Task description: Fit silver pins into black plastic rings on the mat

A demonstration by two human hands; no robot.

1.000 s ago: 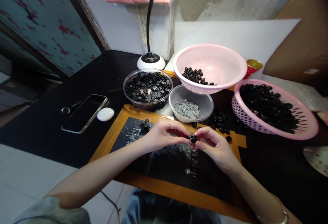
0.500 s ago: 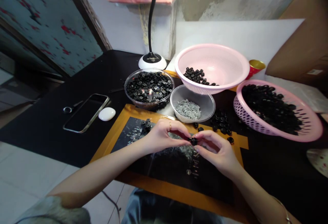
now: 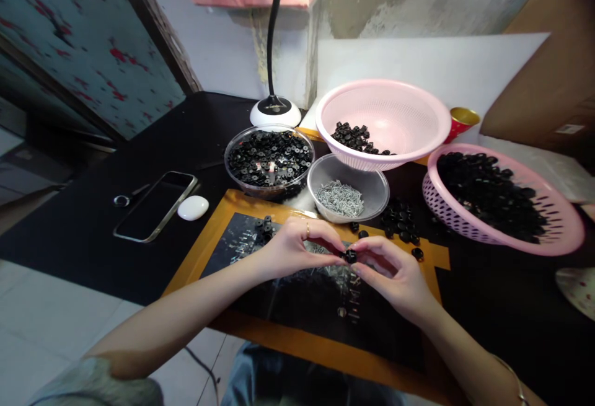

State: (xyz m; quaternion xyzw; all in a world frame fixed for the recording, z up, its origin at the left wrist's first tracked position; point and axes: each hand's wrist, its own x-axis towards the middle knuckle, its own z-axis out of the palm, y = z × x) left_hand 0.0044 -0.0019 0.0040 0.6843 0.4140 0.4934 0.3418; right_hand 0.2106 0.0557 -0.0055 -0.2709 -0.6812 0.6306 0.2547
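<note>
Between the fingertips of both hands sits a small round black plastic part (image 3: 350, 256). My left hand (image 3: 304, 248) pinches it from the left, thumb below and forefinger above. From the right, my right hand (image 3: 393, 273) closes thumb and fingers on the same part. Its finer details are too small to make out. Beneath the hands lies a dark mat (image 3: 297, 313) edged with brown tape, with a pile of silvery screws (image 3: 332, 269) partly hidden by my fingers. Several small black discs (image 3: 264, 227) rest on the mat's upper left.
Behind the mat stand a clear bowl of black discs (image 3: 269, 157), a bowl of screws (image 3: 341, 198) and a pink basket (image 3: 395, 93). Another pink basket (image 3: 564, 226) holds black parts at the right. Loose black knobs (image 3: 402, 220) lie nearby. A phone (image 3: 155, 206) and lamp base (image 3: 275, 111) are left.
Both hands stay almost in place, still pinching the black part together. The whole view has shifted very slightly; nothing else has visibly moved.
</note>
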